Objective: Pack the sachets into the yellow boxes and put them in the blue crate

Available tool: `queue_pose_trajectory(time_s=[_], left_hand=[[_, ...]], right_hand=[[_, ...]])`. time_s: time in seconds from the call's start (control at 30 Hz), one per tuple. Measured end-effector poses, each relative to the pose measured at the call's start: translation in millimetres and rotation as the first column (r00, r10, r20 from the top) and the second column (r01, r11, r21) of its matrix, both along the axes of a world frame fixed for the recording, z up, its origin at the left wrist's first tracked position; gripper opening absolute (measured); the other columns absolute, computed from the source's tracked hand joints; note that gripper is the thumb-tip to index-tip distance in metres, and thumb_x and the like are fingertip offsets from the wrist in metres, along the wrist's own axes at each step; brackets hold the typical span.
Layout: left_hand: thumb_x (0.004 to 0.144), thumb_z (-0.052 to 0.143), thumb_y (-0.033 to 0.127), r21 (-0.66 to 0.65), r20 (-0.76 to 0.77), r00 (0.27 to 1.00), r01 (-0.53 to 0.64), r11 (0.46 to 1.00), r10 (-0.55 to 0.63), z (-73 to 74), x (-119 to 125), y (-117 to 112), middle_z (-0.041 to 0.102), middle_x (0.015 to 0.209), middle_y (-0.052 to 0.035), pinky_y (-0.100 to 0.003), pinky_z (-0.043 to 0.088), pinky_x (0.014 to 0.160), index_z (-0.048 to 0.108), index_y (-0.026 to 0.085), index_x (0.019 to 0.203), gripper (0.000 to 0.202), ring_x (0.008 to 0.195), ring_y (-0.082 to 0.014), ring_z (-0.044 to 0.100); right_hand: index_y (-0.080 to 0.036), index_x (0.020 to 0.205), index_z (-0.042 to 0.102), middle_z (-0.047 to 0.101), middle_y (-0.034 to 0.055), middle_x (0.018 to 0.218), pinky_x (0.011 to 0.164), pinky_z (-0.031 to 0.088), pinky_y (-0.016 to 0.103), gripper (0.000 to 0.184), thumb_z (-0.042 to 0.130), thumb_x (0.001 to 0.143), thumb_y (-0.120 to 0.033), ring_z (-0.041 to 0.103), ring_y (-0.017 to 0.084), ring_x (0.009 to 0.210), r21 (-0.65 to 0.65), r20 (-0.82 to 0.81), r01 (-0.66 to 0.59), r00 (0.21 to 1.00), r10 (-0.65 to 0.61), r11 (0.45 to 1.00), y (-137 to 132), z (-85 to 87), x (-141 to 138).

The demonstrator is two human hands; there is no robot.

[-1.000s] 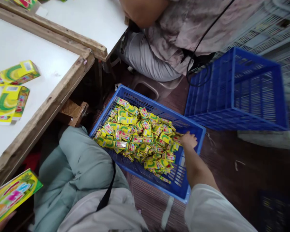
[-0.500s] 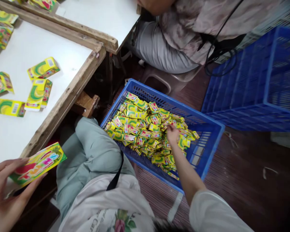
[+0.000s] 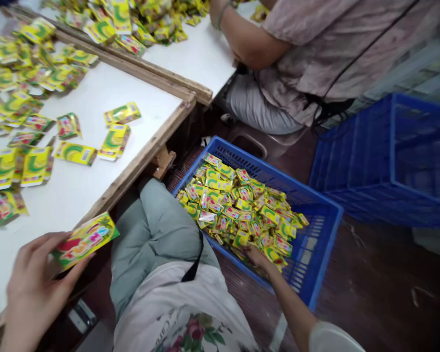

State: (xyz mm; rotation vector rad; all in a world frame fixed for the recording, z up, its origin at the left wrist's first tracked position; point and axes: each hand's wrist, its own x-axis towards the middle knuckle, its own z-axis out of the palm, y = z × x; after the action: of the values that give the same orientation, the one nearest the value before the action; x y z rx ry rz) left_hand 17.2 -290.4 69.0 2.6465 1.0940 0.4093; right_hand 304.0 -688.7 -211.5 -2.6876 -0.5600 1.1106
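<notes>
My left hand point(image 3: 34, 286) grips a flat yellow-green carton point(image 3: 84, 240) by its near end, over the table's front edge. My right hand point(image 3: 258, 256) reaches down into a blue plastic crate point(image 3: 320, 244) on the floor beside my knee. Its fingers are dug into the near side of a heap of small yellow-green sachets point(image 3: 238, 205). The fingertips are buried among the packets, so I cannot tell whether they have closed on any.
A white table point(image 3: 95, 122) with a wooden edge carries several flattened cartons point(image 3: 115, 139) and loose packets. Another person point(image 3: 296, 54) sits at the adjoining table behind the crate. An upended blue crate point(image 3: 388, 161) stands on the dark floor at right.
My right hand has drawn back from the far side of the sachet heap to its near edge. The view has tilted up, showing more of the table, and my left hand with the carton has come into view.
</notes>
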Motion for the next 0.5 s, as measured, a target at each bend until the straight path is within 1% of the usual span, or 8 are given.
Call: queue_pose_trajectory(time_s=[0.1,0.2,0.27,0.33,0.37,0.4,0.43,0.5], left_hand=[[0.086,0.059,0.031,0.103,0.056,0.997,0.045,0.994,-0.051,-7.2,0.6,5.6,0.052,0.117,-0.0007,-0.051,0.052,0.088,0.045,0.041,0.130,0.048,0.102,-0.0276,0.055],[0.087,0.055,0.022,0.159,-0.064,0.990,0.136,0.978,-0.127,-3.6,2.7,23.8,0.045,0.125,-0.0110,-0.046,0.053,0.087,0.052,0.026,0.123,0.037,0.110,-0.0294,0.052],[0.086,0.052,0.015,0.177,-0.153,0.977,0.175,0.968,-0.149,5.7,6.3,37.6,0.042,0.131,-0.0127,-0.045,0.053,0.087,0.054,0.024,0.121,0.036,0.114,-0.0302,0.049],[0.087,0.050,0.013,0.162,-0.206,0.961,0.217,0.963,-0.182,17.8,10.7,48.9,0.042,0.133,-0.0125,-0.044,0.054,0.084,0.054,0.025,0.121,0.036,0.113,-0.0293,0.051],[0.087,0.050,0.013,0.148,-0.210,0.955,0.243,0.959,-0.209,23.5,12.1,53.2,0.042,0.134,-0.0119,-0.043,0.054,0.084,0.053,0.026,0.121,0.037,0.112,-0.0285,0.052],[0.087,0.051,0.013,0.137,-0.194,0.952,0.266,0.954,-0.238,28.0,12.5,56.7,0.042,0.136,-0.0112,-0.043,0.054,0.086,0.053,0.028,0.123,0.039,0.113,-0.0280,0.052],[0.086,0.052,0.012,0.135,-0.155,0.954,0.276,0.952,-0.255,30.5,11.5,59.5,0.041,0.139,-0.0103,-0.045,0.052,0.090,0.051,0.030,0.125,0.043,0.116,-0.0281,0.050],[0.083,0.051,0.007,0.158,0.011,0.979,0.198,0.967,-0.203,27.5,5.8,63.2,0.032,0.148,-0.0093,-0.049,0.044,0.102,0.043,0.032,0.134,0.057,0.128,-0.0288,0.043]], right_hand=[[-0.016,0.108,0.068,0.071,0.0120,0.102,0.080,0.054,0.044,0.025,0.053,0.090,-0.025,0.068,0.028,0.092,0.175,0.088,-0.086,0.994,0.071,0.981,67.1,17.8,20.3],[-0.020,0.115,0.068,0.071,0.0126,0.112,0.091,0.051,0.045,0.035,0.042,0.092,-0.027,0.066,0.030,0.104,0.409,0.187,-0.244,0.966,0.180,0.879,165.9,61.6,18.8],[-0.026,0.124,0.062,0.065,0.0057,0.126,0.100,0.047,0.041,0.037,0.042,0.093,-0.032,0.060,0.024,0.117,0.597,0.233,-0.358,0.934,0.272,0.718,236.6,110.4,-2.9],[-0.025,0.135,0.052,0.060,0.0067,0.132,0.103,0.044,0.044,0.045,0.050,0.091,-0.030,0.058,0.024,0.119,0.866,0.216,-0.353,0.902,0.373,0.353,300.5,165.6,-37.0],[-0.026,0.141,0.043,0.055,0.0064,0.139,0.104,0.043,0.044,0.055,0.056,0.088,-0.030,0.054,0.024,0.124,0.917,0.207,-0.334,0.865,0.457,0.218,328.3,190.9,-55.4],[-0.027,0.146,0.036,0.047,0.0062,0.145,0.107,0.040,0.043,0.068,0.063,0.083,-0.029,0.047,0.025,0.130,0.935,0.205,-0.327,0.814,0.543,0.137,352.7,212.2,-72.8],[-0.028,0.145,0.037,0.049,0.0061,0.143,0.107,0.040,0.043,0.071,0.066,0.080,-0.028,0.048,0.025,0.130,0.951,0.191,-0.297,0.781,0.594,0.086,373.7,228.4,-88.1],[-0.028,0.141,0.041,0.062,0.0069,0.128,0.097,0.049,0.041,0.065,0.065,0.080,-0.026,0.060,0.024,0.115,0.978,0.060,-0.171,0.768,0.638,0.115,405.3,244.7,-110.0]])
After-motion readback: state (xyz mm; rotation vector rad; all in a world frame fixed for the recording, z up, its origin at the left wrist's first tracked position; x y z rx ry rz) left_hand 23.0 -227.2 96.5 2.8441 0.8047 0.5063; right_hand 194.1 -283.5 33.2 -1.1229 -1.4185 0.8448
